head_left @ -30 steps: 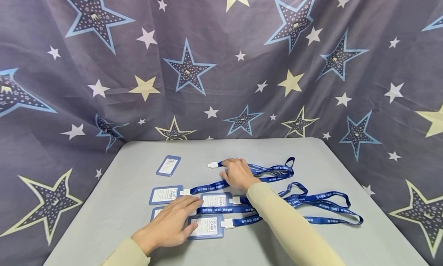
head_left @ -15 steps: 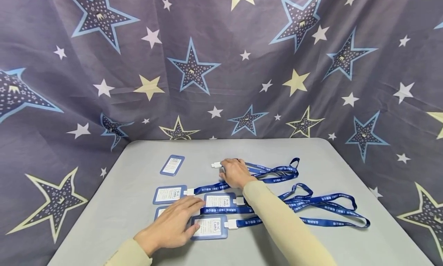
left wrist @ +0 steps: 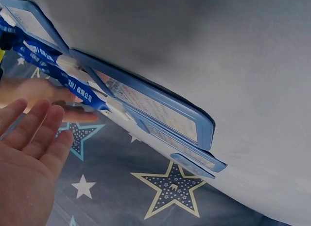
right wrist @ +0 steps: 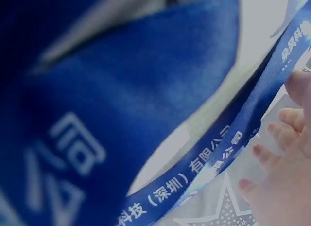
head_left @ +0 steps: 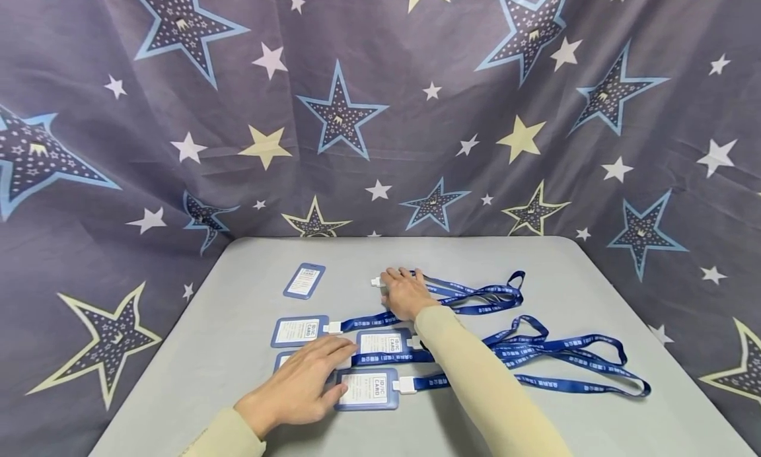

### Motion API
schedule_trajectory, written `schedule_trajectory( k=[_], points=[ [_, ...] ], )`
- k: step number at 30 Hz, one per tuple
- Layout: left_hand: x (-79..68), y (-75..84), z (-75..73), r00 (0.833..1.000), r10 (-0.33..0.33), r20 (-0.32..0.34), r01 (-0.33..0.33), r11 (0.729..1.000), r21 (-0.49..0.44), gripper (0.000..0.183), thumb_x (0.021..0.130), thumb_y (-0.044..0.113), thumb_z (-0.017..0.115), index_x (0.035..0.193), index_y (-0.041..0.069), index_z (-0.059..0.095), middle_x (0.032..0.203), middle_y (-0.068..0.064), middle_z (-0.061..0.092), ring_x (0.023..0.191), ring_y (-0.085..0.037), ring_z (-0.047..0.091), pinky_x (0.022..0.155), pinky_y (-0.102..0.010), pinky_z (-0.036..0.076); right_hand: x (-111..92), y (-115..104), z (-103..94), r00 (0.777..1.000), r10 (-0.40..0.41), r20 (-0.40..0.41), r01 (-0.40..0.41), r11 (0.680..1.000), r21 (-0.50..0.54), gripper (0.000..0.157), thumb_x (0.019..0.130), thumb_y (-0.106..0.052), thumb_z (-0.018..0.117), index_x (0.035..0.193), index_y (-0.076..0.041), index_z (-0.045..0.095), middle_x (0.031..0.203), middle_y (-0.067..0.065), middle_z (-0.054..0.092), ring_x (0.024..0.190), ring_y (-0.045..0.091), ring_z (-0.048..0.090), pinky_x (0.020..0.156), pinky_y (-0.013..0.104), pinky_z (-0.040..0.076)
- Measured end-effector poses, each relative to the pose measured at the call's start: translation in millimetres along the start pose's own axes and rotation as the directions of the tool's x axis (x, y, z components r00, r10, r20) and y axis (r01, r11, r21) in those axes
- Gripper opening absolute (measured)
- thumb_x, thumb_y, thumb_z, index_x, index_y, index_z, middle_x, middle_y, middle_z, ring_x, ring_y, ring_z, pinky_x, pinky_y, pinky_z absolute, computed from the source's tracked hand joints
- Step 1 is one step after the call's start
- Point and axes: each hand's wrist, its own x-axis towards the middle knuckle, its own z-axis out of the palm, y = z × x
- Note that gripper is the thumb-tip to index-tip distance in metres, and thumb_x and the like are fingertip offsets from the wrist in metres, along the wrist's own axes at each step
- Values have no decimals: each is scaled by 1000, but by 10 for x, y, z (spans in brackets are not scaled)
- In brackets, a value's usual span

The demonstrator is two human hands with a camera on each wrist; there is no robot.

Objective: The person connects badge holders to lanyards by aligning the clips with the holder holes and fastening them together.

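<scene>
My left hand (head_left: 303,381) lies low over the card group with fingers relaxed, largely covering one blue-framed badge holder (head_left: 282,359). Its thumb tip is at the left edge of the front badge holder (head_left: 367,389). Beyond sit two more holders, a left one (head_left: 300,331) and a middle one (head_left: 380,342), on blue printed lanyards (head_left: 392,358). In the left wrist view these fingers (left wrist: 43,124) are loosely extended. My right hand (head_left: 409,295) rests its spread fingers on the far lanyard (head_left: 475,292), right beside its white clip (head_left: 377,282).
A badge holder (head_left: 304,281) without a lanyard lies at the back left of the grey table (head_left: 250,259). Lanyard loops (head_left: 594,361) stretch over the right side, partly under my right forearm (head_left: 487,384). A star-patterned curtain (head_left: 368,113) hangs around the table.
The head view has shifted slightly. My right hand has slid left along the far lanyard, up to its white clip. My left hand has edged left, its thumb off the front badge holder.
</scene>
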Motion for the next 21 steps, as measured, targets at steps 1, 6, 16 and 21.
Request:
schedule_trajectory(
  k=[1,6,16,21],
  points=[
    [1,3,-2,1000,2,-1,-2,1000,-1,58,92,29,70,144,7,58,148,-12,55,141,-35,46,117,-56,34,5,-2,2,1000,6,12,-6,1000,-9,57,104,-36,59,156,-21,42,165,2,35,153,31,27,124,60,12],
    [-14,5,-5,1000,0,3,0,1000,4,59,92,30,71,145,8,57,147,-11,56,141,-34,46,118,-55,35,27,-19,27,1000,5,10,-5,999,-50,53,104,-35,58,153,-20,46,157,1,46,150,29,34,123,61,13],
    [-24,-6,5,1000,-3,-2,3,1000,12,60,91,30,71,145,8,57,147,-10,56,141,-33,47,117,-54,36,75,-21,95,989,-26,-145,8,992,-128,22,93,-37,75,101,-17,72,90,-6,61,94,17,57,98,44,36],
    [-28,-13,-10,1000,-2,-4,2,1000,13,60,91,31,71,145,7,57,147,-12,56,140,-33,47,117,-54,36,46,-17,48,992,-28,-125,14,994,-109,21,92,-36,76,98,-17,69,85,-6,60,87,17,56,95,43,36]
  ],
)
